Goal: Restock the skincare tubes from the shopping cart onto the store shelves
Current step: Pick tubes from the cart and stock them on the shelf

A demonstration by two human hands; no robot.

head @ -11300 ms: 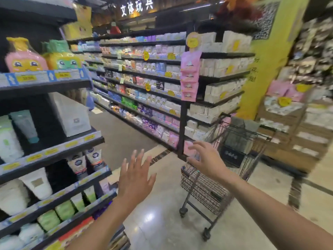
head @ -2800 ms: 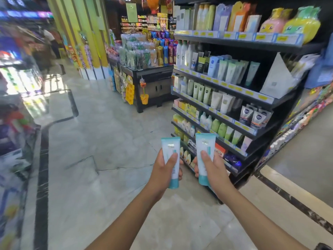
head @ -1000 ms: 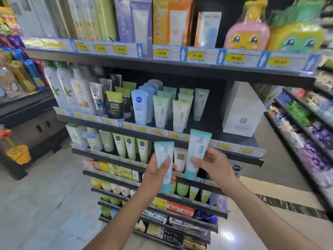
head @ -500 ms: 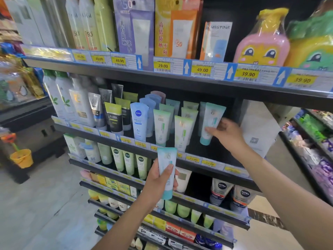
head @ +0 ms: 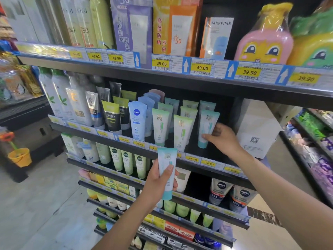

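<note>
My left hand [head: 158, 183] grips a white tube with a teal cap [head: 167, 170], held upright in front of the lower shelves. My right hand [head: 222, 138] reaches onto the second shelf [head: 212, 164] and holds a second teal-capped tube [head: 207, 128] by its lower part. That tube stands cap down at the right end of a row of similar green-capped tubes [head: 181, 131]. More tubes stand in rows behind them. The shopping cart is out of view.
A white box [head: 257, 129] stands just right of my right hand on the same shelf. Blue Nivea tubes [head: 137, 120] and dark tubes fill the shelf's left part. Boxed sunscreens and cartoon-faced bottles [head: 264, 38] sit on the top shelf. An orange bucket [head: 19, 156] hangs at the far left.
My right hand has lowered its tube until it stands on the second shelf, at the right end of the row. My left hand keeps its tube in front of the lower shelves.
</note>
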